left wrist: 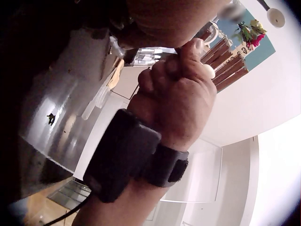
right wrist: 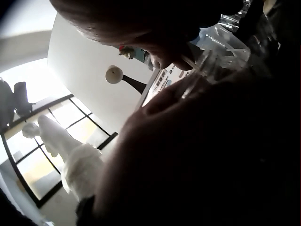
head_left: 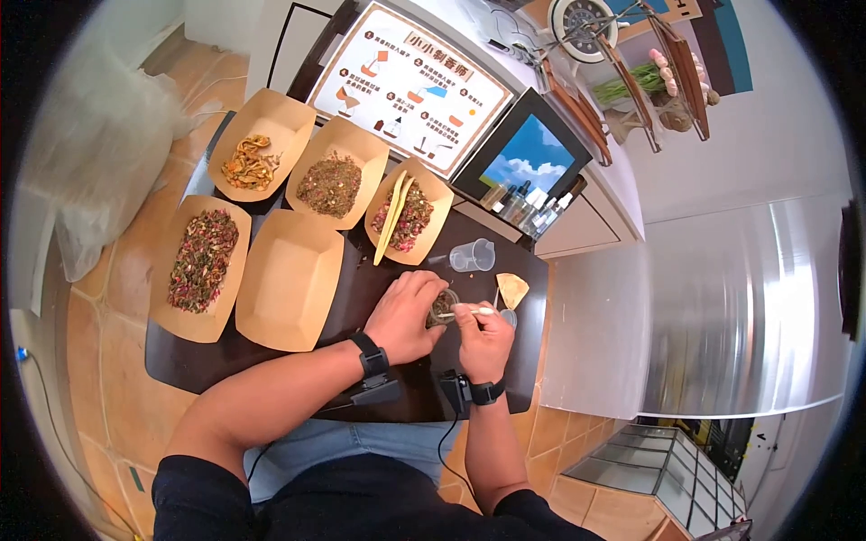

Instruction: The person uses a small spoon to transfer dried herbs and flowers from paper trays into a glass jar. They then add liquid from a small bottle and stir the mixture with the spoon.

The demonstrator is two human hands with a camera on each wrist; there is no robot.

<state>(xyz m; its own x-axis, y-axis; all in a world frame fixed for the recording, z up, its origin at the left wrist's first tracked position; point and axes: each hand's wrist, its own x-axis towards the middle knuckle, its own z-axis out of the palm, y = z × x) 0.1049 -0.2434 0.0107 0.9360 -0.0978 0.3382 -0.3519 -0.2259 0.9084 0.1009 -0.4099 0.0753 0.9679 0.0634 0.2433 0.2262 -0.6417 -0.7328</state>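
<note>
In the head view my left hand [head_left: 406, 316] grips a small clear jar [head_left: 441, 305] with brown dried bits inside, close over the dark table. My right hand [head_left: 484, 343] pinches a thin pale stick [head_left: 462, 313] whose far end reaches across the jar's mouth. The curled right hand [left wrist: 174, 92] also shows in the left wrist view, with the left hand [left wrist: 174, 19] above it. Seen from the right wrist, the glass jar [right wrist: 204, 70] sits between both hands, which are mostly in shadow.
Several kraft paper trays stand left: dried petals [head_left: 205, 261], brown bits [head_left: 331, 185], curled peel [head_left: 253, 164] and one bare tray [head_left: 289, 279]. Yellow tweezers [head_left: 391, 216] lie across another. A plastic measuring cup [head_left: 472, 256] and paper cone [head_left: 511, 290] are right; small bottles [head_left: 528, 209] stand behind.
</note>
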